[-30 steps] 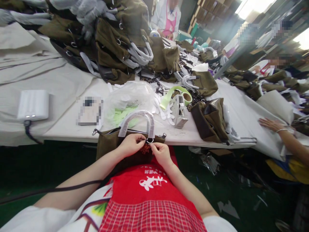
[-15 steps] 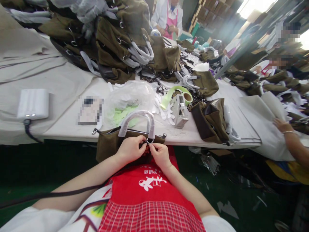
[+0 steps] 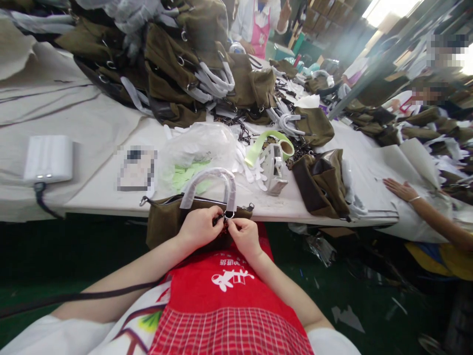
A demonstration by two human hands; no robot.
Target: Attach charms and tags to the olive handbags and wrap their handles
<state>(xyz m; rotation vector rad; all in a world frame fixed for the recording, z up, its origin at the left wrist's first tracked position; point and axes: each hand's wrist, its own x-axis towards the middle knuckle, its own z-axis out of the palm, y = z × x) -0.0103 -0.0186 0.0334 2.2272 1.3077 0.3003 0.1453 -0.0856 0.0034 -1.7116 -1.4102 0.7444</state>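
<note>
A brown handbag [image 3: 159, 224] leans upright at the table's front edge against my lap. Its zipped top faces up, and its plastic-wrapped handle [image 3: 231, 190] stands raised. My left hand [image 3: 201, 228] is closed in a pinch just left of the metal ring [image 3: 229, 215] at the handle's base. On the ring's lower right, my right hand [image 3: 244, 236] pinches with thumb and forefinger. Between the fingertips hangs a small dark and reddish-brown piece [image 3: 224, 228], perhaps chain. The fingers hide most of it, so exactly what each hand grips cannot be made out.
Behind the bag lie a clear plastic bag [image 3: 199, 143] with green slips, a tape dispenser [image 3: 274, 170] and green tape [image 3: 286, 148]. A folded brown bag [image 3: 323, 185] sits right, a white power bank [image 3: 49, 159] left. Brown bags [image 3: 170, 64] pile up behind. A co-worker's hand [image 3: 401, 190] rests at right.
My hands stay at the ring with barely any shift. The co-worker's hand at right has moved left and flattened on the covering. The person at the back has raised a hand.
</note>
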